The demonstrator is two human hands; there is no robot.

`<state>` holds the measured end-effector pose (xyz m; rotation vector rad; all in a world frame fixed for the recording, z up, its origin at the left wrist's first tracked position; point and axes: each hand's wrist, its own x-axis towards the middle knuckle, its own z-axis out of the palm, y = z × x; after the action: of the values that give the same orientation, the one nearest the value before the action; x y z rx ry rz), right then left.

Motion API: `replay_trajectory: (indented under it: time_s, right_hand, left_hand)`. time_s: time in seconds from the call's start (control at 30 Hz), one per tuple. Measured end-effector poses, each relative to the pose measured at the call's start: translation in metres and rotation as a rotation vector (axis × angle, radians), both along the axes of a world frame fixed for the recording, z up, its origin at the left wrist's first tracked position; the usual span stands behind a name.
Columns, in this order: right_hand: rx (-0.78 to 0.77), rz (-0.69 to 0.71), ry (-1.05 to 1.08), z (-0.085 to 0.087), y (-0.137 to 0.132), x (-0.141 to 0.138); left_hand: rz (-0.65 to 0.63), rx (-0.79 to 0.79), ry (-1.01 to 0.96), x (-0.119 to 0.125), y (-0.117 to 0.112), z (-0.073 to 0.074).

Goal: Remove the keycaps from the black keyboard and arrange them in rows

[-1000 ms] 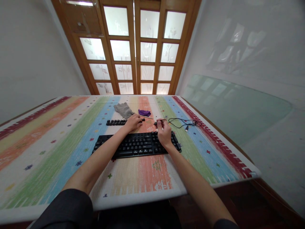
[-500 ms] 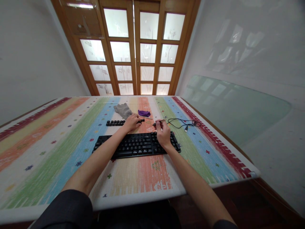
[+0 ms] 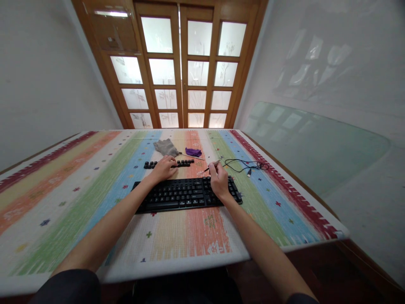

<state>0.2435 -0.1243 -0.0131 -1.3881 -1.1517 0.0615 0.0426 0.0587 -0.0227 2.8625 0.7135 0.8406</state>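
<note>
My left hand (image 3: 164,169) is over loose black keycaps (image 3: 186,163) lined up behind the keyboard. Its fingers are bent and drawn together on a keycap, which they mostly hide. My right hand (image 3: 219,180) is closed around a slim dark tool (image 3: 207,169) with a pointed end towards the left; its exact kind is too small to make out. Below both hands lies a black keyboard (image 3: 177,196). My right wrist crosses its right part, and my left forearm covers its left end.
Behind the keycaps lie a grey cloth (image 3: 165,147) that looks like a glove, a purple cloth (image 3: 193,152) and a thin rod (image 3: 193,156). A black cable (image 3: 242,162) with a USB plug (image 3: 249,173) is coiled at the right. A striped tablecloth (image 3: 79,202) covers the table.
My left hand has shifted left along the keycaps, uncovering those at the right end of the row. My right hand keeps the slim tool at nearly the same spot.
</note>
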Motion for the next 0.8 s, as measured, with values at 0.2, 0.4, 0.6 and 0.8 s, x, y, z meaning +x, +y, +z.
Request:
replay_trajectory:
  time_s: [0.2,0.4,0.6,0.8]
  right_hand:
    - [0.006,0.009,0.038,-0.002,0.009,0.001]
    - [-0.087,0.256,0.063,0.009,0.017,0.000]
    - [-0.439,0.390,-0.500,0.019,0.010,0.015]
    - [-0.784,0.393,-0.767,0.024,0.006,0.017]
  left_hand:
    - [-0.041,-0.152,-0.081,-0.022,-0.031,0.004]
    - [-0.210,-0.239,-0.025,0.008,-0.085,0.014]
    - [-0.179,-0.210,0.011,0.031,-0.102,0.006]
    - [-0.113,-0.266,-0.015,0.034,-0.104,-0.001]
